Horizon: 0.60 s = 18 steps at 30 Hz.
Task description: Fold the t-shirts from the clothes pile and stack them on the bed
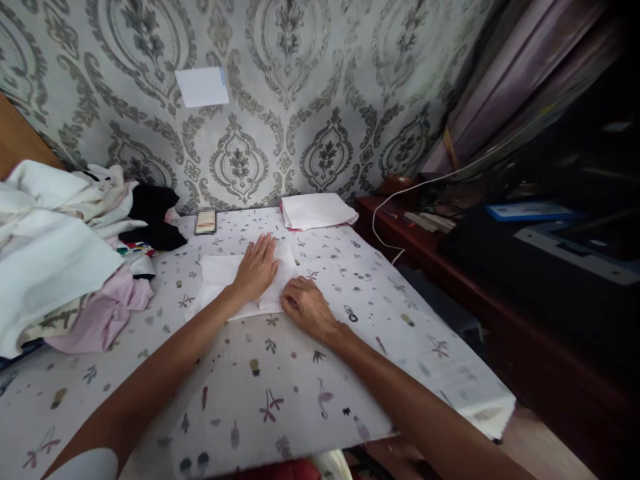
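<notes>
A white cloth garment (220, 268), partly folded, lies flat on the printed sheet (300, 373) in front of me. My left hand (257, 270) rests flat on top of it, fingers stretched out towards the wall. At the garment's near right corner, my right hand (306, 305) has its fingers curled together, pinching the cloth's edge. The exact fold under the palms is hidden. Beyond my hands, near the wall, sits a folded white cloth (320, 210) with a little red showing along its lower edge.
A heap of loose clothes (60, 227) covers the left side, with a black garment (155, 217) beside it. A small framed card (205, 221) lies near the wall. On the right stands a dark red desk (415, 233) with a white cable (387, 200) across it.
</notes>
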Motion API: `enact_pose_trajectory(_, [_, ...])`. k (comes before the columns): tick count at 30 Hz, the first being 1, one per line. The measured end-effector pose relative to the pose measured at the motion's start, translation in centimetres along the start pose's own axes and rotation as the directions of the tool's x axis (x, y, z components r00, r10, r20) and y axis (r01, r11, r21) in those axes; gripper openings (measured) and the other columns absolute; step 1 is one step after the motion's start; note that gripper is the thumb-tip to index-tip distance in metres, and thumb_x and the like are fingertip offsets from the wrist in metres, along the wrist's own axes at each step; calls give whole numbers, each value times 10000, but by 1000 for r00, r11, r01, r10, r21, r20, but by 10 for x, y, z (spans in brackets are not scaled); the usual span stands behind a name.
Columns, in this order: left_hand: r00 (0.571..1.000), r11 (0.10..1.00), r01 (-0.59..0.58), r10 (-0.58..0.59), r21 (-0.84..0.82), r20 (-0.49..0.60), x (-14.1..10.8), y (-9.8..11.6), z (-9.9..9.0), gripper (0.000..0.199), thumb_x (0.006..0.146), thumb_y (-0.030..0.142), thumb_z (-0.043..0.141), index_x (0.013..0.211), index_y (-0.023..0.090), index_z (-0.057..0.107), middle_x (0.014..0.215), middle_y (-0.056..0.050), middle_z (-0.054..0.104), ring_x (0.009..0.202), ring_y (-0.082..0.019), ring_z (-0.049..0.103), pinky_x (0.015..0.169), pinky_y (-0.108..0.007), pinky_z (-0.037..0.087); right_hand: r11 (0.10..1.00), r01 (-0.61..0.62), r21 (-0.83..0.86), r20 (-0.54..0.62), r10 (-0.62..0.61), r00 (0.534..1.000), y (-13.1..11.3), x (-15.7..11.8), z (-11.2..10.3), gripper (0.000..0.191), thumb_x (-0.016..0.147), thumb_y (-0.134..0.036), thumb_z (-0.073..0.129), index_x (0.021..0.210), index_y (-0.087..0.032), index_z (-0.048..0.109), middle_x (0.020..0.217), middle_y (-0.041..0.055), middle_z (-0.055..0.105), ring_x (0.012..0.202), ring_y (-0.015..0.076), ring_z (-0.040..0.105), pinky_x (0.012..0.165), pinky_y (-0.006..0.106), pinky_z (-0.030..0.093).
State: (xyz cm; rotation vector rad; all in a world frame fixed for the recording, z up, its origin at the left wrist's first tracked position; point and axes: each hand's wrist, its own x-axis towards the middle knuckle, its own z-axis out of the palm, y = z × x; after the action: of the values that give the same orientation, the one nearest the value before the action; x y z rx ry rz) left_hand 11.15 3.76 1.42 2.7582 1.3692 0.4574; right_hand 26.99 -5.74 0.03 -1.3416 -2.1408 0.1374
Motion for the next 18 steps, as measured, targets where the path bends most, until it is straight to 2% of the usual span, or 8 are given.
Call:
enact_pose_trajectory(4, [959,994,100,-106,38,264,4,2,9,653,1023,494,291,1552,112,310,1652,-172,225,1549,-293,134,1234,-522,176,998,-21,63,-38,24,999,3,-3,-2,255,898,-148,520,652,-216,521,713,31,602,759,192,541,796,336,433])
enact_pose_trajectory(6, [948,994,104,-112,44,298,4,4,9,660,1024,507,281,1559,121,304,1659,-163,203,1551,-291,124,1234,-523,170,995,-62,73,-86,68,994,5,1,-4,227,933,-192,484,728,-213,578,772,55,635,815,212,567,817,347,453])
enact_pose_trajectory(9, [948,995,96,-104,42,302,3,5,6,637,1029,457,279,1568,119,283,1662,-165,197,1553,-288,119,1231,-533,170,996,-68,49,-112,74,991,8,22,-4,277,994,-264,400,1047,-192,662,1081,114,693,1066,252,590,969,406,451])
enact_pose_trajectory(11, [953,996,83,-86,24,292,2,4,5,625,1021,422,303,1576,138,268,1661,-165,205,1550,-300,130,1221,-559,181,998,-51,39,-11,51,999,12,42,0,381,1023,-315,358,1291,-186,596,1313,130,642,1252,256,542,1077,438,401])
enact_pose_trajectory(13, [957,998,68,-64,-5,282,1,3,4,632,1009,409,334,1583,155,258,1656,-172,219,1546,-318,144,1210,-584,189,993,-119,23,146,114,983,18,60,9,470,1040,-377,340,1433,-171,495,1462,148,553,1385,260,459,1146,476,336])
enact_pose_trajectory(15, [959,997,66,-55,-28,279,-1,1,4,647,1005,422,341,1580,136,261,1651,-189,222,1545,-326,144,1210,-586,184,972,-235,-21,258,232,938,26,73,19,526,1051,-418,312,1489,-154,436,1555,162,450,1474,268,352,1186,524,262])
enact_pose_trajectory(18, [960,997,63,-47,-49,275,-4,0,6,685,1006,490,323,1560,88,293,1646,-217,212,1546,-334,135,1214,-585,166,948,-312,-67,274,319,907,38,79,29,531,1061,-429,274,1503,-179,430,1626,136,336,1530,250,234,1216,551,170])
